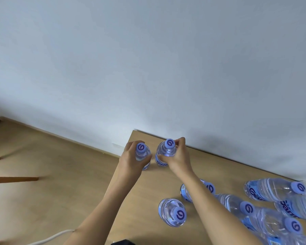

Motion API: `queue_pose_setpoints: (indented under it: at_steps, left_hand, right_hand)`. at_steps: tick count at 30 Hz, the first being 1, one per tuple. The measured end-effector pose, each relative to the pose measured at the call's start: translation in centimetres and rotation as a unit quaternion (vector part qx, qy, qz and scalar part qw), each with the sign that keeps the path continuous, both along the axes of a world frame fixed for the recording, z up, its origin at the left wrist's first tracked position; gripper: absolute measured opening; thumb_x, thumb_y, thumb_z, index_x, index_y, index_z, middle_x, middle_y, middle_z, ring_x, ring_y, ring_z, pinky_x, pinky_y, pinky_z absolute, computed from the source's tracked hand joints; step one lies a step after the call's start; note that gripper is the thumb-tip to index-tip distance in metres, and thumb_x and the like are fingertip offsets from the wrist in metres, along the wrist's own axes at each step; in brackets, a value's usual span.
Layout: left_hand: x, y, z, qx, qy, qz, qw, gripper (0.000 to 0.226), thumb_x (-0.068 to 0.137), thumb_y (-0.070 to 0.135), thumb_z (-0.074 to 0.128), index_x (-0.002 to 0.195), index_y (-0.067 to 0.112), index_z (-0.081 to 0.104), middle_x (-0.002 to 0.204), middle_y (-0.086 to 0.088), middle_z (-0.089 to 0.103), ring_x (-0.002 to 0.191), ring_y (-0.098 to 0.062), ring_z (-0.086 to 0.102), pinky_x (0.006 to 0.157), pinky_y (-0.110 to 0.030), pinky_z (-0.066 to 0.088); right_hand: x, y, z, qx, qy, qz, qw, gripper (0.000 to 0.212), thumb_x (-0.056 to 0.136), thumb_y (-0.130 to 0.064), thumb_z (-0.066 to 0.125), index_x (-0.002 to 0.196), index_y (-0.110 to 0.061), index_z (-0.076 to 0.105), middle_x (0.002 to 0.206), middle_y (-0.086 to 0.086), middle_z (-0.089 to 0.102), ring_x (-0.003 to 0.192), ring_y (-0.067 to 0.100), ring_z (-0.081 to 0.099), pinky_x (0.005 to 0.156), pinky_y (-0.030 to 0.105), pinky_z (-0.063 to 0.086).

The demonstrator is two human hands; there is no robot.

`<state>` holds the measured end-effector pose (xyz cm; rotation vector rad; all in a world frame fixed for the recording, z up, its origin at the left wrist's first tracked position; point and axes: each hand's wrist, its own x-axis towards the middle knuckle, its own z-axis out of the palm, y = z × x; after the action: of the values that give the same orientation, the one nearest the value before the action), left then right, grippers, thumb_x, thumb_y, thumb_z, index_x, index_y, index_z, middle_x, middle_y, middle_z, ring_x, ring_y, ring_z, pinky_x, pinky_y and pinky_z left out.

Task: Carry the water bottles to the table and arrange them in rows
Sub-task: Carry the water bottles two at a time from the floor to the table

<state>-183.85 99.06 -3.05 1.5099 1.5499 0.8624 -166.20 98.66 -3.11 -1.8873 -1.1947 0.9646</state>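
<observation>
Both hands clamp on upright bottles at the far left corner of the table (pixel 210 167): left hand (pixel 131 159) curls round the shoulder of the left bottle (pixel 143 153), right hand (pixel 177 156) wraps the neck of the right bottle (pixel 165 152), fingers up by its cap. Those two stand side by side, just apart, close to the wall (pixel 148 59). Nearer, one bottle (pixel 172 212) stands alone, another (pixel 185 191) sits half hidden under the right forearm, and a loose cluster of bottles (pixel 272 206) crowds the right edge.
</observation>
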Motion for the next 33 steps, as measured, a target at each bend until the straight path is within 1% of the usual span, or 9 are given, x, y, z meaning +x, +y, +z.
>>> queue_pose_setpoints:
  at_steps: [3,7,10,13,19,22,27,30,33]
  left_hand:
    - [-0.1,-0.2,-0.5,0.005,0.016,-0.003,1.0,0.039,0.071,0.047,0.072,0.101,0.057,0.049,0.11,0.034,0.05,0.092,0.017,0.056,0.067,0.001,0.041]
    - [-0.1,-0.2,-0.4,-0.008,0.029,-0.009,1.0,0.041,0.072,0.048,0.072,0.102,0.057,0.045,0.107,0.035,0.047,0.091,0.014,0.055,0.058,-0.01,0.042]
    - [0.0,-0.3,0.4,-0.03,0.035,0.002,0.999,0.059,0.07,0.05,0.077,0.114,0.057,0.037,0.109,0.033,0.046,0.095,0.009,0.053,0.069,-0.019,0.042]
    - [-0.2,-1.0,1.2,-0.049,0.029,0.025,0.998,0.085,0.07,0.047,0.082,0.139,0.03,0.035,0.127,0.015,0.043,0.112,-0.004,0.045,0.085,-0.026,0.039]
    - [-1.3,-5.3,4.2,-0.034,-0.019,0.059,0.997,0.059,0.084,0.028,0.076,0.133,0.02,0.045,0.131,0.007,0.051,0.12,-0.01,0.049,0.096,-0.03,0.043]
    - [-1.8,-8.2,5.5,-0.004,-0.055,0.05,0.997,0.042,0.086,0.03,0.073,0.12,0.031,0.049,0.116,0.024,0.053,0.112,0.0,0.052,0.09,-0.023,0.043]
    - [-2.7,-12.4,6.9,0.018,-0.086,0.007,0.996,0.032,0.088,0.035,0.069,0.11,0.047,0.048,0.112,0.037,0.053,0.105,0.024,0.048,0.086,-0.019,0.044]
    - [-3.5,-16.8,7.1,0.012,-0.076,-0.046,0.996,0.032,0.088,0.041,0.067,0.115,0.043,0.049,0.117,0.03,0.055,0.11,0.017,0.05,0.087,-0.02,0.046]
    - [-3.8,-21.7,7.0,0.011,-0.079,-0.091,0.993,0.032,0.089,0.037,0.067,0.116,0.036,0.051,0.118,0.022,0.056,0.11,0.009,0.053,0.08,-0.013,0.044]
  right_hand:
    - [-0.1,-0.5,-0.1,0.013,0.01,-0.001,1.0,0.062,0.065,-0.014,0.09,0.095,-0.031,0.039,0.097,-0.011,0.059,0.084,-0.003,0.059,0.06,0.005,0.042]
    - [0.0,-0.5,0.2,0.005,0.011,0.009,1.0,0.062,0.065,-0.017,0.09,0.1,-0.028,0.039,0.094,-0.015,0.059,0.081,0.001,0.06,0.057,0.005,0.041]
    - [0.1,-0.3,1.1,-0.018,0.012,0.032,0.999,0.073,0.067,-0.017,0.088,0.121,-0.022,0.04,0.107,-0.008,0.055,0.094,0.012,0.056,0.058,0.005,0.036]
    - [0.3,-0.7,2.2,-0.012,0.012,0.041,0.999,0.088,0.07,-0.015,0.087,0.14,-0.02,0.033,0.121,-0.006,0.042,0.108,0.01,0.043,0.068,0.003,0.032]
    - [0.3,-4.4,5.4,0.029,0.028,0.018,0.999,0.081,0.077,-0.016,0.083,0.141,-0.024,0.034,0.122,-0.011,0.043,0.111,0.005,0.046,0.077,0.011,0.035]
    - [-0.4,-7.9,7.1,0.041,0.03,0.006,0.999,0.076,0.077,-0.014,0.081,0.138,-0.025,0.039,0.107,-0.016,0.05,0.095,-0.006,0.051,0.068,0.0,0.036]
    - [-1.5,-14.5,9.5,0.083,0.067,-0.032,0.994,0.065,0.079,-0.013,0.08,0.13,-0.029,0.044,0.12,-0.014,0.053,0.117,0.002,0.049,0.078,0.001,0.036]
    - [-2.3,-20.8,10.5,0.099,0.086,-0.08,0.988,0.064,0.08,-0.012,0.08,0.132,-0.026,0.045,0.126,-0.004,0.054,0.118,0.008,0.053,0.092,0.018,0.041]
    - [-3.1,-27.6,10.3,0.103,0.099,-0.127,0.982,0.059,0.081,-0.014,0.08,0.126,-0.031,0.046,0.125,-0.004,0.056,0.116,0.008,0.055,0.095,0.024,0.043]
